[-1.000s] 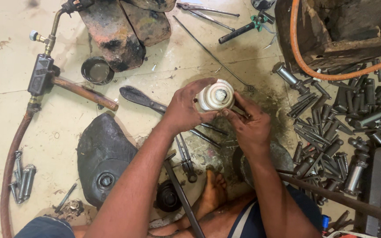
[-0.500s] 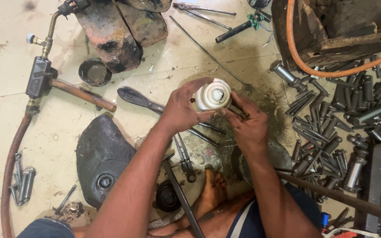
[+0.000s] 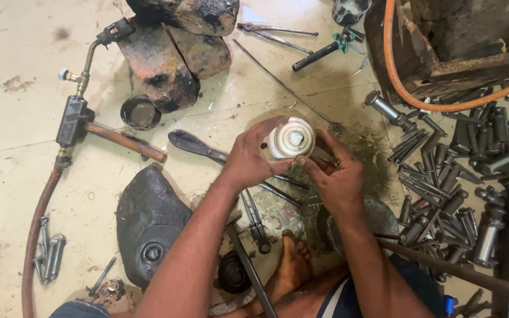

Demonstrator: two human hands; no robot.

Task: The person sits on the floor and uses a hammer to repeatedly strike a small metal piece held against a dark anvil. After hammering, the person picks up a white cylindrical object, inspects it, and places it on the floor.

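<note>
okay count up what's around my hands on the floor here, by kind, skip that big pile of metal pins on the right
White ribbed part, held by left hand and right hand: 1
Torch: 1
Hoses, orange and brown: 2
Dark covers: 1
Small round cups: 1
Pliers: 1
Total: 7

**Materials and finishes, floor workshop**

Round white part point(image 3: 290, 138) looks like smooth, slightly glossy plastic or ceramic, cannot tell which, ribbed, smudged grey. Floor point(image 3: 13, 53): pale glossy tile, oil-stained and gritty near the middle. Pile of pins and bolts point(image 3: 460, 171): dull grey metal, matt, greasy. Torch point(image 3: 81, 112): brass neck, black matt body, rusty brown pipe. Hose point(image 3: 437, 103): smooth orange rubber or plastic. Dark cover point(image 3: 148, 218): matt black, dusty. Blocks point(image 3: 172, 53): rough, soot-blackened. Crate point(image 3: 472, 41): worn rough wood.
</note>
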